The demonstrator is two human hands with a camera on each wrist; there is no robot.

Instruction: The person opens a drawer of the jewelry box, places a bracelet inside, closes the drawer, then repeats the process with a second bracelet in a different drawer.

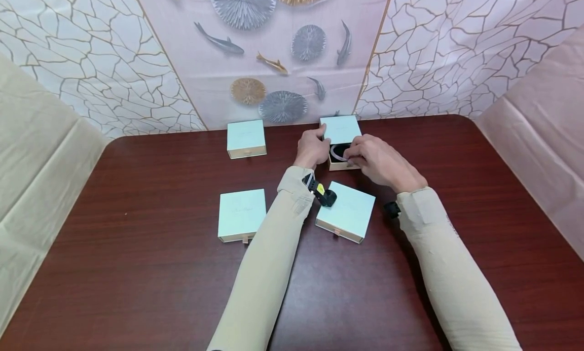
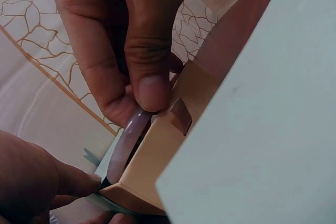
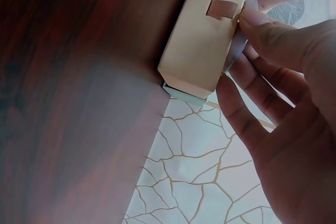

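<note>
At the back of the table a mint-green gift box [image 1: 341, 129] has its cream drawer [image 1: 344, 166] pulled partly out toward me. A pale lilac bangle [image 2: 128, 142] lies in the drawer's dark inside, one edge standing above the front wall. My right hand [image 1: 383, 161] pinches that bangle between thumb and fingers at the drawer's right side. On the box's left side my left hand [image 1: 312, 147] holds the box, a fingertip near the drawer's corner. A small ribbon tab [image 3: 221, 9] sticks out of the drawer front.
Closed mint-green boxes stand on the dark wood table [image 1: 150, 249]: one at the back left [image 1: 246, 138], one at the front left [image 1: 242, 214], and a turned box [image 1: 347, 209] just below my hands. Patterned cloth [image 1: 283, 51] hangs right behind the table's far edge.
</note>
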